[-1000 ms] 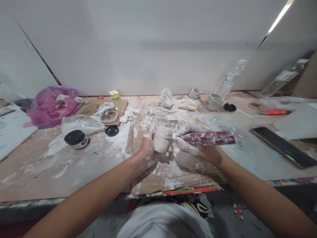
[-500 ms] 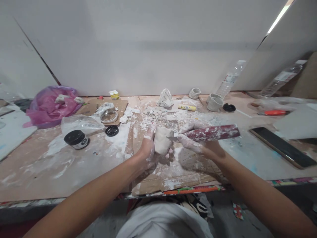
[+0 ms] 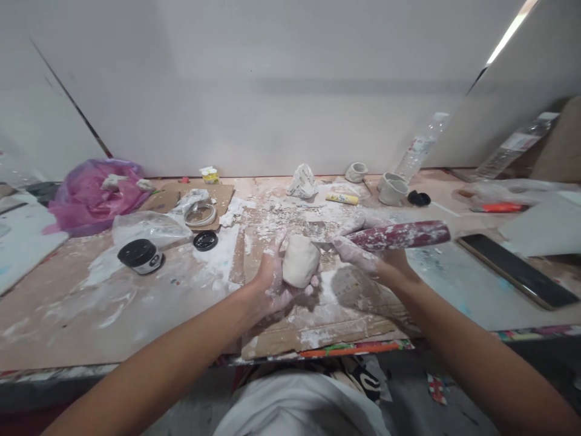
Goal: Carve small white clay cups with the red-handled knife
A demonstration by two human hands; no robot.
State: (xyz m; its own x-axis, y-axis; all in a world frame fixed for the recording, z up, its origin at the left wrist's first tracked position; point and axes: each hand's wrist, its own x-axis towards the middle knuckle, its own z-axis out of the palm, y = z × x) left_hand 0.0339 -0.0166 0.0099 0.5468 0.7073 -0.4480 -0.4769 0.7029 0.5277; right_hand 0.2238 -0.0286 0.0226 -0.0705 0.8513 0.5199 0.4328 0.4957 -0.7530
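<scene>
My left hand point(image 3: 271, 277) is wrapped round a pale lump of clay point(image 3: 299, 260) and holds it just above a dusty sheet of cardboard point(image 3: 318, 315). My right hand point(image 3: 367, 257) grips a dark red tool with a long handle point(image 3: 399, 235). Its thin tip rests against the right side of the lump. Both hands are coated in white powder. The handle points to the right, slightly upward.
A black-lidded jar point(image 3: 140, 255), a black lid point(image 3: 205, 240) and a clear round lid point(image 3: 200, 213) lie left of the cardboard. A pink bag point(image 3: 93, 195) sits far left. Small clay cups point(image 3: 393, 188), plastic bottles point(image 3: 422, 145) and a phone point(image 3: 517, 269) are to the right.
The left hand has turned the clay lump, so its rounded side now faces me. The right hand has lifted a little and the tool's handle has swung further right and up.
</scene>
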